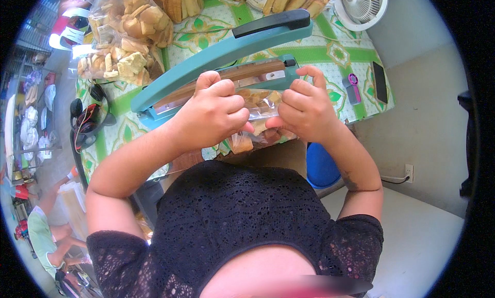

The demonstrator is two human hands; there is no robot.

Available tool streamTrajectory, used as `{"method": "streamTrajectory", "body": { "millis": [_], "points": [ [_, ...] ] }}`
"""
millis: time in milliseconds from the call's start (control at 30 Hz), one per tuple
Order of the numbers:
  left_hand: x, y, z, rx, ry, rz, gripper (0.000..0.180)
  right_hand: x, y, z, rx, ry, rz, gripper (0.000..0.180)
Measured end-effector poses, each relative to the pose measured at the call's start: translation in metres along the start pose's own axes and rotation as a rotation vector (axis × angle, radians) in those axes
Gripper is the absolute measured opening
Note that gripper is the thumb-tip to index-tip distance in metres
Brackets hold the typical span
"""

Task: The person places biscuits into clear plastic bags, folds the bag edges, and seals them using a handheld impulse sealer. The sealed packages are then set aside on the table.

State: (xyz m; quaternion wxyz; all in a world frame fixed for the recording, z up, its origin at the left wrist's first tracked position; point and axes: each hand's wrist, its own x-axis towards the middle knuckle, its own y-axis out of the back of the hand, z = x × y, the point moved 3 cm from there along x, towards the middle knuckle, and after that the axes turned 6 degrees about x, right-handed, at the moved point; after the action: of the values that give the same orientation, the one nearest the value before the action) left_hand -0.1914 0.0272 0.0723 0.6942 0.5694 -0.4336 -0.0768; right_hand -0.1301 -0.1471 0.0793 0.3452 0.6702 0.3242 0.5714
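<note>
A clear plastic bag of bread pieces hangs between my two hands at the table's near edge. My left hand is closed on the bag's left side, thumb toward the middle. On the other side my right hand pinches the bag, its index finger bent up by the sealer's end. Just beyond lies a teal impulse bag sealer with a black handle, its long arm raised above the base. The bag's top edge lies along the sealer's base; my fingers partly hide it.
Filled bread bags stand at the back left, with more bread packs behind. A white fan, a phone and a small purple-ringed item lie rightward. Headphones rest left. A blue bin stands below. Another person is at lower left.
</note>
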Motion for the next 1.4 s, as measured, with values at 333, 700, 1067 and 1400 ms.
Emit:
{"method": "streamTrajectory", "body": {
  "millis": [333,700,1067,1400],
  "points": [
    [-0.001,0.013,-0.004,-0.09,0.032,-0.196,0.02,-0.009,0.009,0.005,0.064,-0.003,-0.109,0.02],
    [0.01,0.007,0.007,-0.059,0.043,-0.11,0.017,0.006,-0.005,-0.022,0.128,-0.161,0.025,0.025],
    [-0.012,0.006,0.0,0.072,-0.041,-0.137,0.031,-0.003,-0.004,-0.02,-0.143,-0.095,-0.101,0.018],
    [-0.058,-0.007,0.026,-1.532,0.979,-0.231,0.064,-0.049,-0.008,-0.018,1.326,-0.938,0.138,0.051]
  ]
}}
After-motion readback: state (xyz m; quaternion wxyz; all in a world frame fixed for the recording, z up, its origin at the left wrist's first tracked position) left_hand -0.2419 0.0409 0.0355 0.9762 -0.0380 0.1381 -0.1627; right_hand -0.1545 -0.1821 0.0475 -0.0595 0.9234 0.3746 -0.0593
